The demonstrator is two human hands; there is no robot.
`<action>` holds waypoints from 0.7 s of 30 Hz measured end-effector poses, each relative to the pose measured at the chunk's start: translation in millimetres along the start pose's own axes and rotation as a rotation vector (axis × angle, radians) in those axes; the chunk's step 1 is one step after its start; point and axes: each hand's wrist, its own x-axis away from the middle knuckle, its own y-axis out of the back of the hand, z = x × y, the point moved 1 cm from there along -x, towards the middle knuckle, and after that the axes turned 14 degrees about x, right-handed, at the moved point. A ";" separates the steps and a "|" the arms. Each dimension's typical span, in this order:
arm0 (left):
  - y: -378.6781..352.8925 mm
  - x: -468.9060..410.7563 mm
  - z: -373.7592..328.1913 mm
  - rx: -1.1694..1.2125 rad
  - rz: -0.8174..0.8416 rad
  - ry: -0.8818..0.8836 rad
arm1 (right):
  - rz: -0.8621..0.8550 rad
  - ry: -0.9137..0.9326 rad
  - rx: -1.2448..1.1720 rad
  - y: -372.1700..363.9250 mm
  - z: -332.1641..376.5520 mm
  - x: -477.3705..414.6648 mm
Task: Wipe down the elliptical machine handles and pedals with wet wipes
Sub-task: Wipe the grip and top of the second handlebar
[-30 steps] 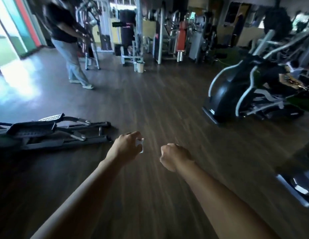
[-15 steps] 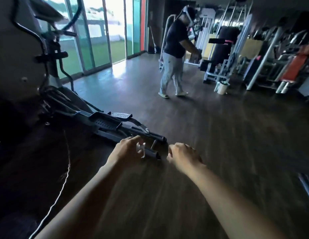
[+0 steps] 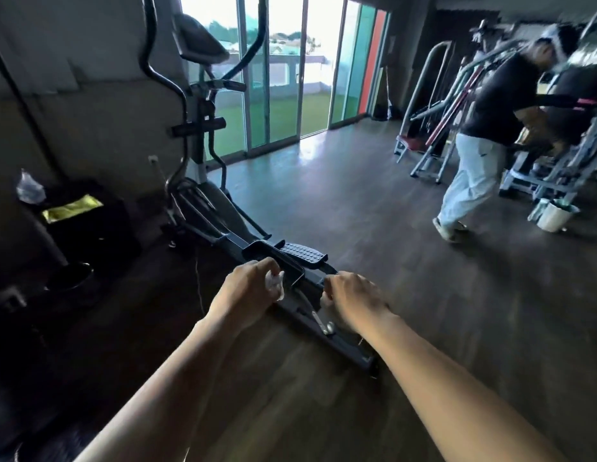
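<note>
While the person is standing at the near end of the elliptical machine (image 3: pixel 197 181), both arms are reaching out over its back rails. So I'd say this is the approach bit, with no actual wiping going on yet.

The left hand (image 3: pixel 247 290) is pinching a scrunched-up white wet wipe (image 3: pixel 276 285) between thumb and curled fingers. It's lining up with the near pedal (image 3: pixel 274 260), but I can't tell if the wipe is touching it. The right hand (image 3: pixel 353 301) is sitting in a loose fist with nothing showing in it. Whether it's brushing the rail underneath, no idea.

The far pedal (image 3: pixel 302 255), the one with the bumpy tread, is lying just to the right of the near one. The handles (image 3: pixel 150 51) are standing tall at the far end by the glass doors (image 3: pixel 284 78), well apart from both hands.

My guess for the next move is bending down and getting the wipe flat on that near pedal, probably opening it out first since it's all balled up. The handles are going to need a few steps forward.

Somebody else (image 3: pixel 490 128) is busying themselves with other gear over on the far right.
</note>
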 end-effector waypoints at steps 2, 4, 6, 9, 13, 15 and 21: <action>8.7 -29.4 16.0 -0.025 -0.032 0.021 | -0.008 0.063 -0.002 -5.2 3.9 -45.1; 16.1 -59.8 32.6 -0.044 -0.068 0.043 | 0.002 0.124 -0.036 -11.1 9.0 -90.2; 22.1 -91.4 49.9 -0.054 -0.106 0.067 | 0.010 0.170 -0.063 -16.9 15.4 -136.4; 32.3 -140.9 74.4 -0.070 -0.167 0.097 | 0.011 0.233 -0.089 -22.6 28.1 -208.3; 51.4 -209.7 103.0 -0.097 -0.266 0.157 | -0.064 0.346 -0.047 -22.2 39.1 -309.1; 62.8 -243.7 115.5 -0.098 -0.316 0.184 | -0.094 0.409 -0.030 -17.6 43.3 -360.4; 104.4 -328.0 147.2 -0.111 -0.507 0.194 | -0.089 0.467 -0.079 -0.4 78.5 -496.6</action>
